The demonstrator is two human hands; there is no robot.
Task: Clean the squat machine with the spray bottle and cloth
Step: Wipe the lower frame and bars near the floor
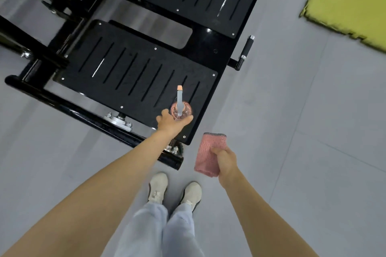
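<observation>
Black painted steel squat machine (205,53): 2 matt black footplates (133,73), each cut with parallel diagonal slots, 1 slot per plate glinting silver.
Clear pink-tinted plastic spray bottle (181,110): grey head, peach nozzle tip.
Pink knitted cloth (208,152): fine dotted weave, apparently a dark netted top edge.
Smooth grey floor (292,131).
Yellow-green foam mat (351,0).
Off-white shoes (158,188).
Pale blue trousers (167,231).

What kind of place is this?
Most likely a gym. There is a black squat machine with slotted foot plates and a grip handle, and a green foam mat on the grey floor. The left hand grips a spray bottle, the right hand a pink cloth.
</observation>
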